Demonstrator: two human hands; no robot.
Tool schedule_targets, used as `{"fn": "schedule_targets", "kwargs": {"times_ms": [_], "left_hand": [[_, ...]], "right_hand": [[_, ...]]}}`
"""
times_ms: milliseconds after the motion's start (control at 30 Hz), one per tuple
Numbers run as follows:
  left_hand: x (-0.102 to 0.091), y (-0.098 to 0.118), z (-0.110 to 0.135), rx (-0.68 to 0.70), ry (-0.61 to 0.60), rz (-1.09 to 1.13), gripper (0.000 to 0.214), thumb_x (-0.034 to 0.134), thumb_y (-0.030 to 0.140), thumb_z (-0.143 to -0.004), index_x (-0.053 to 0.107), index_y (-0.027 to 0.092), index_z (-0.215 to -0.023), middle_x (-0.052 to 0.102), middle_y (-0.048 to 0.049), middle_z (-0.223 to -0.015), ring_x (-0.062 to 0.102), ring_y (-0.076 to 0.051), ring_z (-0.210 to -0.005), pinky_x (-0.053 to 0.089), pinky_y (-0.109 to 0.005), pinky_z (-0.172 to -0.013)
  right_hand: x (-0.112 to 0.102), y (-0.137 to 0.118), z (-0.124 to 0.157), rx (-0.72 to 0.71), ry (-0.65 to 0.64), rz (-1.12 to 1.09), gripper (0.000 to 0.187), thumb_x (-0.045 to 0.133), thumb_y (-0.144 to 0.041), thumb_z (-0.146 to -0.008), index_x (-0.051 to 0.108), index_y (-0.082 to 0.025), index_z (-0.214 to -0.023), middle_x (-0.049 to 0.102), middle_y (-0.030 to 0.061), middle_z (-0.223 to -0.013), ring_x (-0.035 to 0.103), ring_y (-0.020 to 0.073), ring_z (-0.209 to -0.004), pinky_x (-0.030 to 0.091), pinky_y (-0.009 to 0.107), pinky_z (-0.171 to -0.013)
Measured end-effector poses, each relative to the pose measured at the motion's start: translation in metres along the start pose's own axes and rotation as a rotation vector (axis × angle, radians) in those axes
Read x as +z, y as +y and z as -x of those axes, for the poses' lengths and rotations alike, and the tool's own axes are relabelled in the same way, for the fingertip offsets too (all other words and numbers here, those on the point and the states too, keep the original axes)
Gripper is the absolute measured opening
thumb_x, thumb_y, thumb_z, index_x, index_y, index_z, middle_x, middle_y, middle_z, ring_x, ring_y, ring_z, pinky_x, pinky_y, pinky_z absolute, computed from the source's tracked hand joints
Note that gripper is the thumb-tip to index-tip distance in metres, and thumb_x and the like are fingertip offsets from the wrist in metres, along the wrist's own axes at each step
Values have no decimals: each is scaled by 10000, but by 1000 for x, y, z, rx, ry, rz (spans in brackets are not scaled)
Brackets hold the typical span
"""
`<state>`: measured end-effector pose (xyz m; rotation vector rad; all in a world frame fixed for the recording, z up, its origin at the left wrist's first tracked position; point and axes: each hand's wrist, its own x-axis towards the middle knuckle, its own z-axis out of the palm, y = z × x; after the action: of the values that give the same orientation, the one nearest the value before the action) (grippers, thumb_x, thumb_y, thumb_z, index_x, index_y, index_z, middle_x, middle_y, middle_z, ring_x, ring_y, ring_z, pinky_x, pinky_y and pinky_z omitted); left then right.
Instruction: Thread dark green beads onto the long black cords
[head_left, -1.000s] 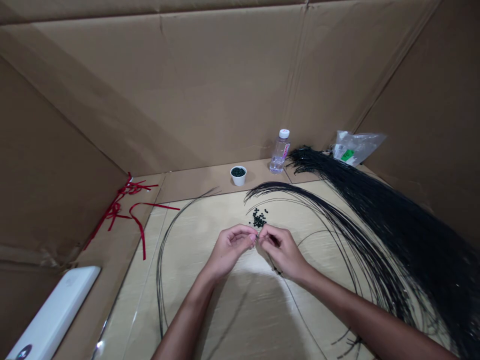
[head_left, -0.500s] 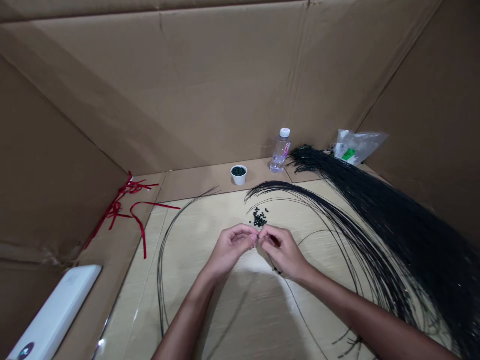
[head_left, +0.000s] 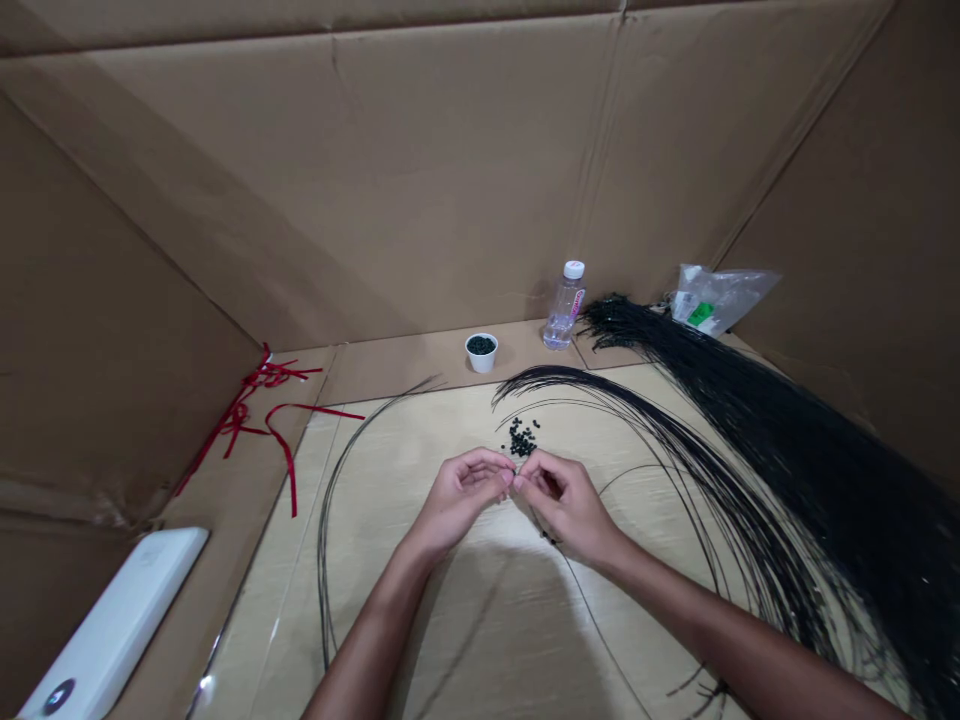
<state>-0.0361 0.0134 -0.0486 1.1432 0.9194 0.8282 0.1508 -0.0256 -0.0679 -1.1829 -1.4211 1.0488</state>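
Note:
My left hand point(head_left: 466, 494) and my right hand point(head_left: 568, 502) meet fingertip to fingertip over the middle of the table. Each is closed in a pinch. A tiny dark bead shows between the left fingertips, partly hidden. My right thumb and forefinger grip a thin black wire point(head_left: 592, 592), which passes under that hand and trails toward the front edge. A few dark beads point(head_left: 550, 538) sit on this wire just below my right palm. Just beyond the fingertips lies a small pile of black beads point(head_left: 521, 441).
Behind stand a white cup point(head_left: 481, 364) of dark beads and a water bottle point(head_left: 562, 310). Loose wires point(head_left: 324, 530) curve at left; a wire bundle point(head_left: 675, 455) and a thick black bundle point(head_left: 780, 430) fill the right. Red ribbons point(head_left: 289, 460) and a white device point(head_left: 120, 620) lie left.
The right thumb and fingertips have shifted slightly left, closer against the left fingertips. The view has tilted a little; the other things lie as before.

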Motion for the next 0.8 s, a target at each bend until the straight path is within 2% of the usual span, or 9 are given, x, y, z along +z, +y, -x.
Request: {"fn": "schedule_targets", "kwargs": {"times_ms": [267, 400, 500, 667, 800], "left_hand": [[2, -4, -1, 5, 3, -17, 366, 928, 483, -802, 788, 160, -899, 706, -26, -730, 634, -151, -709, 508, -275, -713], [3, -3, 0, 14, -18, -42, 382, 888, 518, -843, 768, 161, -909, 709, -35, -736, 644, -163, -700, 515, -291, -708], [4, -5, 0, 50, -22, -73, 392, 834, 544, -894, 749, 163, -934, 693, -29, -752, 641, -164, -720, 519, -293, -724], [1, -13, -3, 94, 66, -58, 399, 796, 554, -927, 716, 169, -996, 683, -30, -848, 595, -143, -716, 497, -267, -680], [0, -16, -6, 98, 133, -8, 405, 819, 548, -909, 698, 170, -991, 636, 1, -804, 536, -116, -653, 450, -243, -627]], "right_hand": [[0, -4, -1, 24, 45, -18, 221, 724, -400, -967, 698, -210, -857, 544, -32, -678, 449, 154, -636, 330, 293, -612], [0, -1, -1, 38, 54, -39, 275, 726, -413, -963, 669, -213, -783, 504, -36, -649, 419, 153, -617, 309, 298, -601], [0, 1, -2, 41, 56, -45, 234, 710, -355, -934, 638, -216, -761, 498, -40, -643, 415, 152, -616, 301, 298, -602], [-3, -4, -2, 14, -34, -14, 83, 630, -215, -821, 593, -216, -746, 505, -41, -659, 428, 149, -639, 310, 293, -616], [-5, -9, -2, -16, -88, 21, 65, 568, -182, -780, 540, -221, -736, 476, -39, -668, 417, 149, -644, 312, 294, -620]]}}
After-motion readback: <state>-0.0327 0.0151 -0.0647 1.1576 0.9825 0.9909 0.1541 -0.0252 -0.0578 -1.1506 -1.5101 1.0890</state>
